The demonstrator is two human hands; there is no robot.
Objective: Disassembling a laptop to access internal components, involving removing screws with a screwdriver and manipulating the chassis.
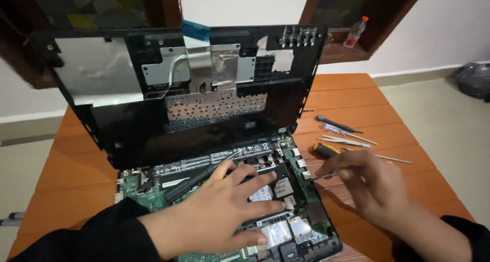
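Observation:
An opened laptop sits on the wooden table [352,96], its lifted top cover [168,88] standing upright with metal shielding and the keyboard's back showing. Below lies the exposed base [286,155] with green circuit board and drive. My left hand [219,211] rests flat on the base, fingers spread, a black screwdriver [191,180] tucked under the thumb and index finger. My right hand [365,183] hovers just right of the base's edge, its fingertips pinched together on something small that I cannot make out.
To the right of the laptop lie an orange-handled screwdriver [326,150], metal tweezers [344,141], a dark screwdriver [334,123] and a thin clear-handled one [339,131]. A plastic bottle [355,32] stands on a window ledge. A dark bag [472,79] sits on the floor at right.

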